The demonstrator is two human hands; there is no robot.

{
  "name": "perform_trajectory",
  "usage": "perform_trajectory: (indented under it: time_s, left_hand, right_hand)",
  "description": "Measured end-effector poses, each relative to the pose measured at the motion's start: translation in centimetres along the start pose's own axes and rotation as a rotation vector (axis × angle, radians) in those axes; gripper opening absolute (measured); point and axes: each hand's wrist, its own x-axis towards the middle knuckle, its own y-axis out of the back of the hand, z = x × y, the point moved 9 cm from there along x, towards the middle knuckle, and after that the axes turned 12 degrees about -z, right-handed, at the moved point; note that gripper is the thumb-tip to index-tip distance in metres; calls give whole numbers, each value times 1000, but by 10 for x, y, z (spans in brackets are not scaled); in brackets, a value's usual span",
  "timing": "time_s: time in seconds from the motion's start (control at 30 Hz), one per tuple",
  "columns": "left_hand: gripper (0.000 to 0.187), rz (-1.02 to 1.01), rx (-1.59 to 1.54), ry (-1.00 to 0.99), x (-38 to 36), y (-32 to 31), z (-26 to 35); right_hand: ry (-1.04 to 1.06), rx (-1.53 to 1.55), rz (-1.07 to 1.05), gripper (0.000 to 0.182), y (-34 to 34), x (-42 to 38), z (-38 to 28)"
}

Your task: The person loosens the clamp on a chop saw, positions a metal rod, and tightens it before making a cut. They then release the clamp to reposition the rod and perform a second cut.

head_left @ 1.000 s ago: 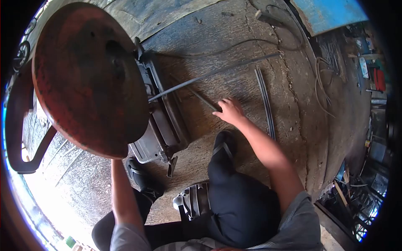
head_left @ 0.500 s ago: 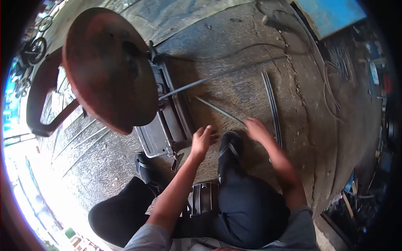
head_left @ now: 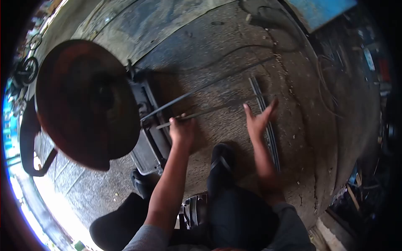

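My left hand is closed around a thin metal rod near its left end, beside the base of a cut-off saw. Fingers spread, my right hand is just below the rod's other end and appears not to grip it. A longer metal rod runs from the saw's vise out over the floor to the upper right. Several short rods lie side by side on the floor, partly behind my right hand. The saw's large round guard hides its blade.
A dark cable crosses the concrete floor beyond the rods. At the upper right is a blue panel. My shoe rests close to the saw base. Clutter lines the right edge, and a wheel shows at far left.
The short rod has passed from my right hand to my left and now points to the right. My right hand has opened. The view has shifted, with the saw now lower and further left.
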Motion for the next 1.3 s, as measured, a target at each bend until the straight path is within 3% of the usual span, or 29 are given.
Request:
perform_trajectory:
  time_s: [0.03,0.07,0.13,0.17,0.23,0.33,0.47,0.7,0.8,1.3]
  left_hand:
    - [38,-29,-36,7,8,3,3]
    - [37,-11,-71,11,12,3,6]
    - [37,-3,-86,31,17,-4,6]
    - [37,29,-90,33,19,-4,6]
    - [38,63,-89,42,22,-9,3]
    - [40,119,-83,46,23,-11,-5]
    - [41,85,-151,103,34,-19,-14]
    - [48,117,-86,66,41,-19,0]
    - [47,90,-71,77,44,-18,2]
    - [22,60,-133,90,59,-14,6]
  right_hand:
    - [-274,170,28,84,-35,-2,51]
    - [-595,516,-162,80,-64,1,69]
    - [-522,1662,-423,54,-98,20,23]
    - [-522,1669,-397,54,-93,32,14]
    - [-560,1530,-394,33,-86,52,2]
    - [-639,1434,-405,26,-89,77,6]
    - [-567,1368,-443,19,-91,104,1]
    - [-705,1390,-447,19,-113,103,10]
    - [-669,1431,-471,20,-113,104,6]
    - [-669,1466,-438,19,-124,115,19]
